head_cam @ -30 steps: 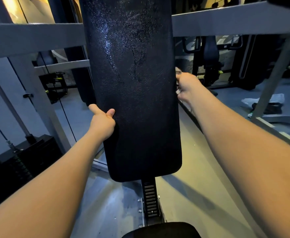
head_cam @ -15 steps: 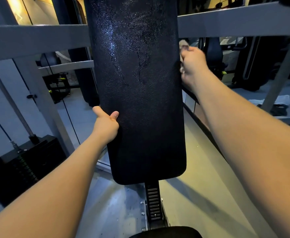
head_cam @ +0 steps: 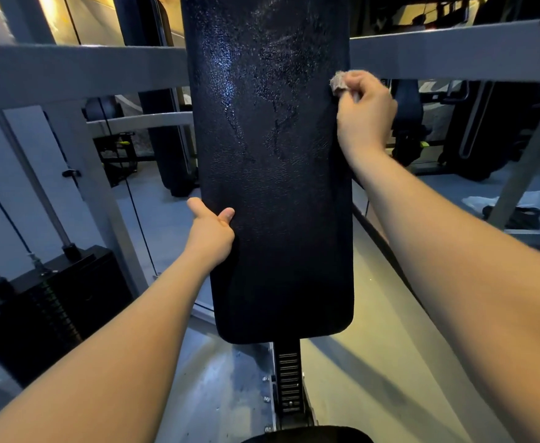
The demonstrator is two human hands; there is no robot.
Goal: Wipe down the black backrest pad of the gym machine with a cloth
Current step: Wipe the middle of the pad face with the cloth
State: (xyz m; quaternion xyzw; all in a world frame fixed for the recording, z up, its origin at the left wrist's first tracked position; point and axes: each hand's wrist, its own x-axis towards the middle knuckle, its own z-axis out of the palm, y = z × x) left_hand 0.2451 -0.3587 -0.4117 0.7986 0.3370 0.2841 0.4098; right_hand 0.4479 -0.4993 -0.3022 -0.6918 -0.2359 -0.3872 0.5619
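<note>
The tall black backrest pad (head_cam: 275,193) stands upright in the middle of the view, its upper half glistening with wet streaks. My left hand (head_cam: 211,233) grips the pad's left edge about halfway up, thumb on the front face. My right hand (head_cam: 366,113) is closed around a small bunched grey cloth (head_cam: 338,83), pressed against the pad's upper right edge. Most of the cloth is hidden inside the fist.
Grey frame bars (head_cam: 80,71) cross behind the pad on both sides. A black weight stack (head_cam: 48,302) sits at lower left. The notched adjustment post (head_cam: 289,382) and the black seat (head_cam: 307,435) lie below the pad. A white towel (head_cam: 518,201) lies on the floor at right.
My right hand has slid up along the pad's right edge with the cloth, and the cloth now shows at the front corner. My left hand has kept its grip on the left edge.
</note>
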